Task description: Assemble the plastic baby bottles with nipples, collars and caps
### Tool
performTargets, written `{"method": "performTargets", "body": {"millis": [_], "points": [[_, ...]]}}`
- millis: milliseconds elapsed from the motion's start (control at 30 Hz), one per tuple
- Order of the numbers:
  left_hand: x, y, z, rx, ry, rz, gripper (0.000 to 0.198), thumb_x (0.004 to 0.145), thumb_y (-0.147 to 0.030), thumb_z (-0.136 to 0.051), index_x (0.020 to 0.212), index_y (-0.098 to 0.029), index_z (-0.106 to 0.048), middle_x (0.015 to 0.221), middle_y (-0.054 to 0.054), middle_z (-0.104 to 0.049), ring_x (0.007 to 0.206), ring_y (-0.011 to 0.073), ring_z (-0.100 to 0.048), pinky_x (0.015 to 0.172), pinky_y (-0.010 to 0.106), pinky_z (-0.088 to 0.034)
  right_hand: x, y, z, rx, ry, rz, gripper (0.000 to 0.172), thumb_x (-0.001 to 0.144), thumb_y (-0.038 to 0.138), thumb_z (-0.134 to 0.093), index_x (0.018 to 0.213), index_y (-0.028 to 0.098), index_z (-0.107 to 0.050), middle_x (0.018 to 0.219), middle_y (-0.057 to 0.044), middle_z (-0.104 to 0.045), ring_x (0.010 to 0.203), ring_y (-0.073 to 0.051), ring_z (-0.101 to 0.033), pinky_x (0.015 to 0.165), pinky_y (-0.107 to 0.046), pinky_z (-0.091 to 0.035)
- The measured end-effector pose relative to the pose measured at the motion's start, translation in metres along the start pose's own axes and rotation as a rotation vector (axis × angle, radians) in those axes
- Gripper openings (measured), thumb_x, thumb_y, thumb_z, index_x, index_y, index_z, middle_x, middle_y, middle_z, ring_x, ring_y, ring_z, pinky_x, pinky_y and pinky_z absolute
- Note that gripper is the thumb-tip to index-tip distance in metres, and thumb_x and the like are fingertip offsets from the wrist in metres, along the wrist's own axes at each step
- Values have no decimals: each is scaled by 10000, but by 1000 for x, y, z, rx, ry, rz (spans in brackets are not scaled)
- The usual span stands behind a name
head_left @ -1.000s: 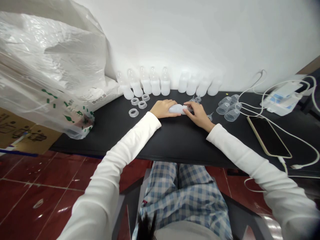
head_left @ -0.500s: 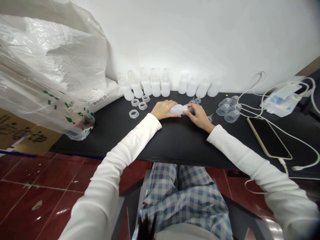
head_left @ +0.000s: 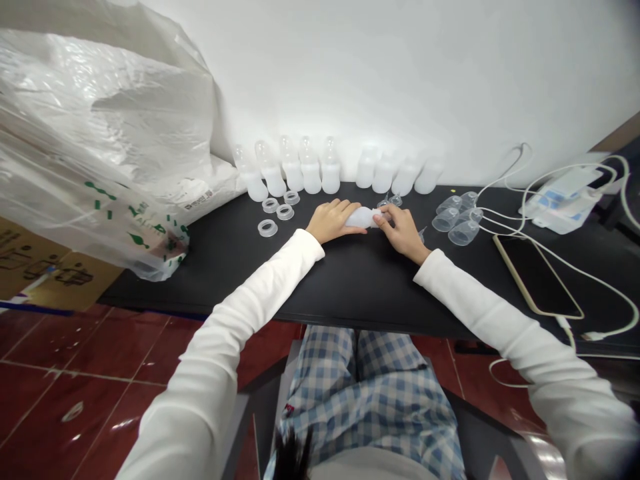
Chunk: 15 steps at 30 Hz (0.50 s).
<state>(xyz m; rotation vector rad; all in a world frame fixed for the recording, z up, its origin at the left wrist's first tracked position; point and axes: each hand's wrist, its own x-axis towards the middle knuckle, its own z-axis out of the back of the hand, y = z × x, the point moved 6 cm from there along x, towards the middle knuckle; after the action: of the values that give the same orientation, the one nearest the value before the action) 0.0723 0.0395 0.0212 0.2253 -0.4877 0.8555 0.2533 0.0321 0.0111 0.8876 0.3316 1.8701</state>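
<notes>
My left hand (head_left: 330,221) is wrapped round the body of a frosted white baby bottle (head_left: 359,217), which lies tilted on its side just above the table. At its mouth, the fingers of my right hand (head_left: 401,230) are closed on a whitish collar ring (head_left: 377,215); whether a teat sits in it is hidden by the fingers. Clear teats (head_left: 395,199) lie behind and beside my right hand. Several loose collar rings (head_left: 268,228) rest to the left of my left hand.
Capped bottles (head_left: 311,167) stand along the wall, with uncapped bottles (head_left: 384,173) to their right. Clear caps (head_left: 465,230), a phone (head_left: 537,275), white cables and a white box (head_left: 564,200) are on the right. Plastic bags (head_left: 150,120) and a cardboard box (head_left: 60,267) crowd the left.
Both hands and the bottle have shifted slightly to the right. The right fingers have changed position around the bottle's mouth, where more of the collar ring shows.
</notes>
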Motion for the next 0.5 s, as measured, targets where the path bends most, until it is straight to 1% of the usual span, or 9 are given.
{"method": "performTargets", "body": {"millis": [133, 267, 400, 500], "points": [[1, -3, 3, 19, 9, 34, 799, 869, -817, -473, 1333, -196, -667, 1110, 159, -750, 1023, 307, -683, 786, 381, -467, 1, 1, 3, -9, -9, -7, 612, 939, 801, -398, 1007, 237, -626, 870, -59, -728, 797, -254, -649, 935, -469, -441], [0, -3, 8, 38, -12, 29, 833, 881, -832, -408, 1350, -192, -660, 1126, 166, -749, 1051, 314, -676, 787, 391, -457, 0, 8, 6, -29, -27, 31, 617, 959, 780, -374, 1084, 230, -624, 867, -63, -711, 783, -249, -641, 895, -448, -447], [-1, 0, 10, 31, -26, 38, 832, 874, -836, -415, 1333, -191, -672, 1130, 166, -749, 1048, 316, -678, 792, 399, -468, -2, 17, 6, -120, -58, 110, 601, 992, 727, -346, 1136, 216, -628, 803, -63, -651, 802, -259, -607, 863, -443, -434], [-1, 0, 12, 31, -38, 37, 805, 878, -820, -439, 1345, -205, -664, 1170, 167, -743, 1071, 322, -673, 802, 410, -479, -2, 20, 8, -168, -78, 129, 547, 1013, 673, -359, 1145, 225, -642, 733, -46, -598, 800, -266, -583, 846, -440, -420]]}}
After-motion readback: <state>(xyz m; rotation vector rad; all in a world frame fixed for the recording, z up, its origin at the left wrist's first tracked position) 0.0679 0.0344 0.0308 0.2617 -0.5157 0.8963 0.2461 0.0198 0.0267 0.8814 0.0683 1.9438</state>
